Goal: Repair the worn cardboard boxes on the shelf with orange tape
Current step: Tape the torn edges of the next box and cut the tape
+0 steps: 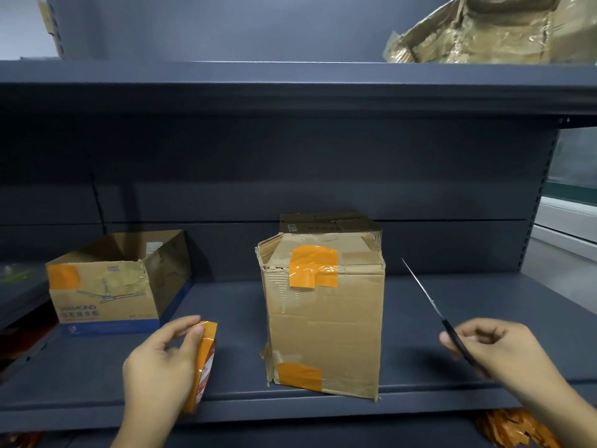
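Note:
A tall worn cardboard box [326, 318] stands mid-shelf with orange tape patches on its top front edge and its lower left corner. To its left sits an open low cardboard box [106, 295] with an orange patch on its front. My left hand [158, 360] grips the roll of orange tape [203, 360] at the shelf's front, left of the tall box. My right hand [497, 350] holds black-handled scissors [429, 299] right of the box, blades closed and pointing up and left.
The dark grey metal shelf [226, 302] has an upper shelf [290, 88] overhead carrying a crumpled taped cardboard box [491, 30]. A smaller box [323, 221] stands behind the tall one. Orange tape scraps [517, 431] lie below the shelf at the right.

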Motion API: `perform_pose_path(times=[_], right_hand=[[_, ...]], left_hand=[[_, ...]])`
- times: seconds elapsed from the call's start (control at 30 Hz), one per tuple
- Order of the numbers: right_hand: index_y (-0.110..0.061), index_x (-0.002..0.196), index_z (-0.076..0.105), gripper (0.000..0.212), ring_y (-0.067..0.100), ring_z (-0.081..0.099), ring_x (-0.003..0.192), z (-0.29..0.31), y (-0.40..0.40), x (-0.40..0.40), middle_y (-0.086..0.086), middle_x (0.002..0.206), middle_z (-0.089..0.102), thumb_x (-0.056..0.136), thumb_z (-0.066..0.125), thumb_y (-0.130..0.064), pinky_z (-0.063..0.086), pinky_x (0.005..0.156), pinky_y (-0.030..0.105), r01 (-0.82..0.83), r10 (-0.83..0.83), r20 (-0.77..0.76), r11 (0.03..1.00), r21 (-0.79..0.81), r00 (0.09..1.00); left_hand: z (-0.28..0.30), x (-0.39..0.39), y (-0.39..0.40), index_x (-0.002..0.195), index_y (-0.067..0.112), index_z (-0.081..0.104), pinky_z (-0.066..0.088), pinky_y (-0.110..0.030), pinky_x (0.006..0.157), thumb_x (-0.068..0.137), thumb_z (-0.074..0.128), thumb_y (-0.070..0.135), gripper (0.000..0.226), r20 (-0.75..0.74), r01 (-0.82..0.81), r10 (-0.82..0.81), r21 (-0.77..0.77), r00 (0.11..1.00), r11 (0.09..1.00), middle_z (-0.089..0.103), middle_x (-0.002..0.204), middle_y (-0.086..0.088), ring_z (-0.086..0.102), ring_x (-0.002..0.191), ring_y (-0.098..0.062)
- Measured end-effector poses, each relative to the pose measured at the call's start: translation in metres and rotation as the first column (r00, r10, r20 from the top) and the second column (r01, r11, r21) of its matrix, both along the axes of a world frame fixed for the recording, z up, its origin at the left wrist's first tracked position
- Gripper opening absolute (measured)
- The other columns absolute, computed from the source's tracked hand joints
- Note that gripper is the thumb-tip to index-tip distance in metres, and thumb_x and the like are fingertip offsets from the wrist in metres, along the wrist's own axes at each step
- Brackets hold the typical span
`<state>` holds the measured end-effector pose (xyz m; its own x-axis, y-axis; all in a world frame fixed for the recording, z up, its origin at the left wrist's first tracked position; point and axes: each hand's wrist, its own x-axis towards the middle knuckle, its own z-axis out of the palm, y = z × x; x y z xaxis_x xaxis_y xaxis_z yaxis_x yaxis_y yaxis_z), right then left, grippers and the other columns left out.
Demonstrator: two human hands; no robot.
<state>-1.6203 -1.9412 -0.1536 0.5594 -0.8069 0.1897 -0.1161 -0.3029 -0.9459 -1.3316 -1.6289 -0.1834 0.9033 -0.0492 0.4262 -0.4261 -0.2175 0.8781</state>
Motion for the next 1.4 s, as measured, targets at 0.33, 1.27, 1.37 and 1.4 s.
perform_pose_path(times=[0.33,1.27,1.37,1.4], right_hand=[[-0.009,0.058,0.061,0.052,0.018,0.055,0.054,-0.034,-0.021,0.016,-0.001,0.050,0.059,0.067,0.086,-0.053,0.040,0.052,0.027,0.117,-0.227,-0.477,0.961,-0.250,0.849],[-0.016,0.081,0.055,0.010,0.017,0.055,0.071,-0.016,0.009,0.074,-0.001,0.083,0.056,0.090,0.053,-0.022,0.044,0.053,0.028,-0.216,-0.318,-0.788,0.847,-0.486,0.527],[-0.022,0.088,0.069,0.017,0.020,0.064,0.078,-0.004,0.008,0.074,-0.003,0.083,0.067,0.097,0.058,-0.033,0.053,0.067,0.032,-0.056,-0.311,-0.557,0.837,-0.545,0.770],[-0.025,0.091,0.071,0.016,0.014,0.064,0.079,0.004,0.011,0.074,-0.010,0.083,0.070,0.098,0.059,-0.034,0.052,0.069,0.031,0.024,-0.279,-0.391,0.839,-0.544,0.877]], left_hand=[[0.003,0.022,-0.021,0.080,0.031,0.047,0.040,-0.035,0.062,0.098,0.054,0.017,0.024,0.204,-0.010,-0.078,0.395,0.976,0.919,0.056,0.084,0.010,0.052,0.073,-0.012],[-0.003,0.029,-0.037,0.115,0.022,0.071,0.054,-0.032,0.082,0.095,0.061,0.021,0.022,0.384,-0.043,-0.237,0.594,0.892,0.803,0.064,0.120,0.005,0.065,0.103,-0.020],[0.027,0.020,-0.040,0.111,0.017,0.073,0.047,-0.020,0.081,0.093,0.065,0.013,0.020,0.462,0.063,-0.232,0.352,0.856,0.934,0.064,0.113,0.007,0.062,0.100,-0.008],[0.038,0.015,-0.043,0.111,0.017,0.073,0.044,-0.013,0.082,0.093,0.065,0.013,0.020,0.488,0.102,-0.235,0.284,0.841,0.953,0.063,0.113,0.010,0.059,0.100,0.000]])
